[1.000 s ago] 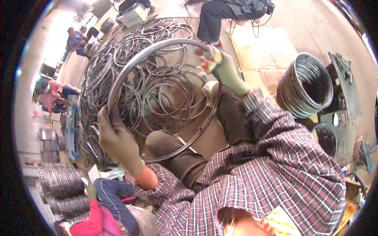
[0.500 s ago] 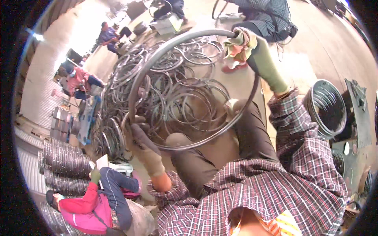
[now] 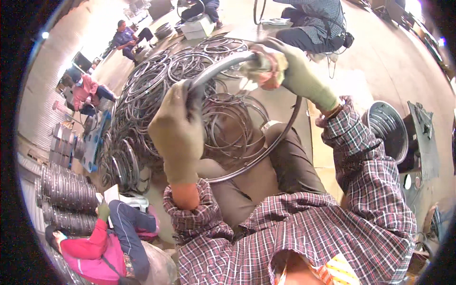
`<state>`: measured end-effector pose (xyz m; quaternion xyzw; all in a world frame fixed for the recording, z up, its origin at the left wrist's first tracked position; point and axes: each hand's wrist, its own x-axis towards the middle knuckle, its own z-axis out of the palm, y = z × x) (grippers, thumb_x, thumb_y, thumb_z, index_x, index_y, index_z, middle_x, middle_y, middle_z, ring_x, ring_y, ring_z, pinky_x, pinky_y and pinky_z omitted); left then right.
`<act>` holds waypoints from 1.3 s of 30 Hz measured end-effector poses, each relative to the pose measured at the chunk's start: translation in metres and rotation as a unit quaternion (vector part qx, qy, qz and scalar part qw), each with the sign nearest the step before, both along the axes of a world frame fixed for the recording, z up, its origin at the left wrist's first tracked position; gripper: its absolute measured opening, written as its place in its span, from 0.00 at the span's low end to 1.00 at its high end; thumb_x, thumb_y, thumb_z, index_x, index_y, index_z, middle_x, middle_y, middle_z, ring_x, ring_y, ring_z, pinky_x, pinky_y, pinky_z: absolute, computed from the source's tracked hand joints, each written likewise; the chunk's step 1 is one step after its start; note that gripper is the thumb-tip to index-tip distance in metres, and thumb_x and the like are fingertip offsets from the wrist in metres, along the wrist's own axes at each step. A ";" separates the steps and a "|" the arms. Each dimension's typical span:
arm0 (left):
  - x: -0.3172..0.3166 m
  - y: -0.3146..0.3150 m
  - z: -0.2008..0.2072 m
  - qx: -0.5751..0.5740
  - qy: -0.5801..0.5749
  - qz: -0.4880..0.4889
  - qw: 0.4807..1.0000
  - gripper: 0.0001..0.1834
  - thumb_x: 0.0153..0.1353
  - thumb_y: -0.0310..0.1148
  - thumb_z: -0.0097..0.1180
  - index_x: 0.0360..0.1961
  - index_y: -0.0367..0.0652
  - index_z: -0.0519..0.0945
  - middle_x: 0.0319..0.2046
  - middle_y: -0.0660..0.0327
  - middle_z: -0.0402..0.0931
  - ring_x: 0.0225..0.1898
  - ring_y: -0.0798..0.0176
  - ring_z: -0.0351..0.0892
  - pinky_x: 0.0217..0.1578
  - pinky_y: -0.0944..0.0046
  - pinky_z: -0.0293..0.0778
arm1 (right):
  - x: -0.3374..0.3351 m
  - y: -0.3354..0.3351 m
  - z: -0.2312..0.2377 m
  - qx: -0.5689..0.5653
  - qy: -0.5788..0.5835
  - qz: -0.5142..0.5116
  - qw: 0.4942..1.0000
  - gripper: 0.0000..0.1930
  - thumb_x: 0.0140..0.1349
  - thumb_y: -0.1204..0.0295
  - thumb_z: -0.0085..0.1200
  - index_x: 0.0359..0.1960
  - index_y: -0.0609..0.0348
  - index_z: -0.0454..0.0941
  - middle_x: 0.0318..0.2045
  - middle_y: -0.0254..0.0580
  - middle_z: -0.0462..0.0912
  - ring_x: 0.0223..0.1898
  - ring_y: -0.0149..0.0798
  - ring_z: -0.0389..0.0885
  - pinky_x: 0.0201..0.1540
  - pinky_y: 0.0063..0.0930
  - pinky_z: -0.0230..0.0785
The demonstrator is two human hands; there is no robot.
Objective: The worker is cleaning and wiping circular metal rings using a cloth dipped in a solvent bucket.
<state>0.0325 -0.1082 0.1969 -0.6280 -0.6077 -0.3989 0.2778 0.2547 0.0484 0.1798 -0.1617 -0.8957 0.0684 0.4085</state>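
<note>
A dark grey metal wheel rim (image 3: 224,66) is held up over my knees, its lower edge close to my lap. Gloved in olive-beige, my left hand (image 3: 176,130) is closed round the rim's upper left side. At the upper right, my right hand (image 3: 300,71), in a similar glove, presses a crumpled multicoloured rag (image 3: 267,69) round the rim. The fingers of that hand are partly hidden behind the rag and slightly blurred.
A heap of loose rims (image 3: 152,85) lies ahead and to the left. Stacked rims (image 3: 387,130) stand at my right, with more stacks (image 3: 69,190) at the left. Several people sit working around; one in a pink vest (image 3: 92,256) is at the lower left.
My left hand has moved from the rim's lower left up to its upper left. The right hand, with the rag, has shifted slightly left and down along the rim.
</note>
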 end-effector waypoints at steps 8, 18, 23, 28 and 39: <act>-0.003 0.005 -0.003 -0.024 0.051 0.047 0.997 0.11 0.60 0.30 0.58 0.45 0.43 0.79 0.38 0.52 0.81 0.37 0.46 0.82 0.35 0.54 0.77 | 0.001 0.016 -0.028 -0.028 0.076 -0.131 0.988 0.21 0.53 0.70 0.60 0.49 0.61 0.75 0.37 0.53 0.82 0.36 0.53 0.82 0.40 0.41 0.75; -0.015 -0.011 -0.017 -0.045 -0.010 0.064 0.997 0.19 0.59 0.22 0.51 0.53 0.37 0.75 0.46 0.44 0.79 0.48 0.41 0.79 0.46 0.50 0.74 | 0.014 0.027 -0.083 -0.155 0.129 -0.043 0.978 0.22 0.61 0.77 0.56 0.58 0.59 0.71 0.36 0.41 0.83 0.33 0.33 0.82 0.37 0.28 0.75; -0.005 -0.004 -0.006 -0.053 0.081 0.112 0.989 0.17 0.57 0.24 0.55 0.50 0.38 0.78 0.44 0.47 0.81 0.42 0.45 0.82 0.40 0.53 0.78 | 0.041 0.012 -0.157 -0.510 0.287 0.011 0.811 0.16 0.63 0.73 0.56 0.52 0.64 0.74 0.38 0.38 0.82 0.35 0.33 0.82 0.37 0.24 0.75; 0.004 -0.002 -0.008 -0.020 0.086 0.055 0.995 0.17 0.58 0.24 0.54 0.50 0.39 0.78 0.44 0.47 0.80 0.42 0.44 0.82 0.41 0.52 0.77 | -0.010 0.003 -0.019 -0.002 0.179 -0.062 0.982 0.23 0.50 0.78 0.56 0.51 0.52 0.76 0.40 0.45 0.82 0.38 0.47 0.83 0.39 0.35 0.76; 0.004 -0.005 -0.003 -0.020 0.060 0.083 0.995 0.13 0.62 0.27 0.55 0.48 0.39 0.79 0.40 0.49 0.82 0.40 0.44 0.83 0.39 0.54 0.77 | 0.034 0.007 -0.171 -0.441 0.291 -0.061 0.847 0.21 0.56 0.79 0.57 0.54 0.59 0.75 0.34 0.46 0.82 0.37 0.35 0.82 0.41 0.32 0.75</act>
